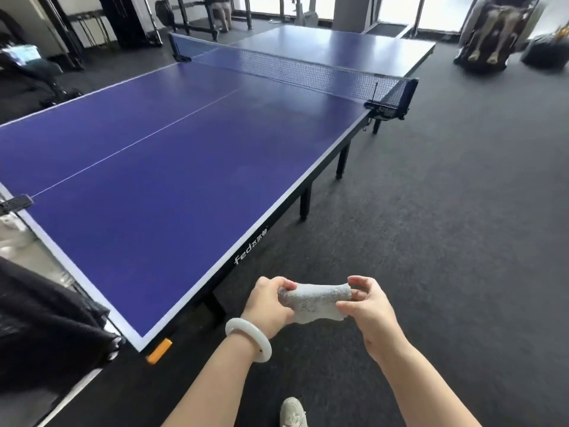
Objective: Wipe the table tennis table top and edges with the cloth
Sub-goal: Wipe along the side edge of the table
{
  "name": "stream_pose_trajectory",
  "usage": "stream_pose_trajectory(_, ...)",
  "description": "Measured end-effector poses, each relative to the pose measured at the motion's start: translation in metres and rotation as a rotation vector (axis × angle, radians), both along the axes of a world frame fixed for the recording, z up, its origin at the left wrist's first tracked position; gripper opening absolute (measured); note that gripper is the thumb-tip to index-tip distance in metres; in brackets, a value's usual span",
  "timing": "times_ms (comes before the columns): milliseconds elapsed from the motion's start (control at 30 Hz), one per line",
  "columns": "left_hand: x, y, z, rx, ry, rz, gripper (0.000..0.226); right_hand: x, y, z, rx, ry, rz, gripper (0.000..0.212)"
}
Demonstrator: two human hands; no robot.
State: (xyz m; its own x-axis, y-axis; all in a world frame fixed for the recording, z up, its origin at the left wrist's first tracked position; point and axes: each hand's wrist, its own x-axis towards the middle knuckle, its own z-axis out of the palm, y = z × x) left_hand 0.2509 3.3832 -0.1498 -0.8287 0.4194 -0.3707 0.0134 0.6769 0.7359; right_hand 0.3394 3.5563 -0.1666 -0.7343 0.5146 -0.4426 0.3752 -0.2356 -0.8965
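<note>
Two grips, one cloth.

1. Cloth (314, 298): grey-white and bunched, drawn taut between both hands. It is held in the air over the dark carpeted floor (446, 241), clear of the surface, just out from its long side edge and near the near corner.
2. Left grip (268, 306): bare hand, fingers curled round the cloth's left end. A pale bangle (248, 339) sits on the wrist.
3. Right grip (366, 309): bare hand, thumb and fingers pinching the cloth's right end and its lower corner.
4. Blue table tennis surface (154, 180): white border and centre line, with a black net (308, 69) across the middle. White "fed" lettering (251, 245) runs along the side edge, and an orange piece (158, 351) sits under the near corner.
5. Pale shoe (292, 412): on the floor, between the forearms.
</note>
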Motion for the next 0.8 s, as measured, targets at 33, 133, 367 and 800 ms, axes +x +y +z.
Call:
stream_pose_trajectory(33, 0.010, -0.006, 0.000, -0.044, 0.079, -0.017, 0.036, 0.009, -0.008, -0.001, 0.041, 0.003, 0.042, 0.048)
stream_pose_trajectory(133, 0.038, -0.025, -0.004, -0.167, 0.278, -0.089, 0.016, 0.039, -0.038, -0.009, 0.177, -0.005, 0.106, 0.045)
stream_pose_trajectory(367, 0.069, -0.058, 0.004, -0.215, 0.227, -0.232, 0.007, 0.071, -0.104, -0.044, 0.267, -0.257, -0.088, 0.035)
stream_pose_trajectory(800, -0.028, -0.153, -0.048, -0.227, 0.067, -0.542, 0.022, -0.049, -0.255, -0.118, -1.048, -0.047, -0.455, 0.039)
